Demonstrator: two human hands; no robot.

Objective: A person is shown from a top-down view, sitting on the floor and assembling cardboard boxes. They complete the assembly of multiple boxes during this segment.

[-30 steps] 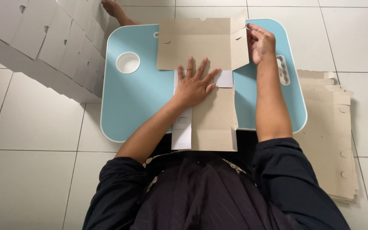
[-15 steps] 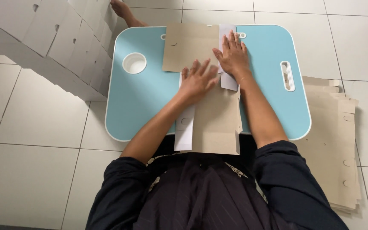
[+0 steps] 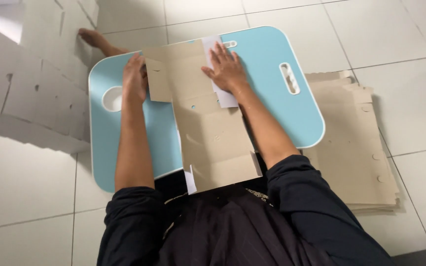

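A flat brown cardboard box blank (image 3: 208, 128) lies lengthwise on a small light-blue lap table (image 3: 267, 93). My left hand (image 3: 135, 79) grips the blank's left side flap and holds it folded inward. My right hand (image 3: 228, 69) presses flat, fingers spread, on the folded-in right flap, whose white underside shows beneath the palm. The blank's near end hangs over the table's front edge toward my lap.
A stack of flat brown cardboard blanks (image 3: 356, 148) lies on the tiled floor to the right. Assembled white boxes (image 3: 30, 74) are piled at the left. A bare foot (image 3: 97, 40) shows beyond the table. The table has a round cup hole (image 3: 112, 98) and a handle slot (image 3: 290, 78).
My left hand left the middle of the blank and took the left flap, folding it inward. My right hand folded the right flap in and stays pressed on it. The view tilted.
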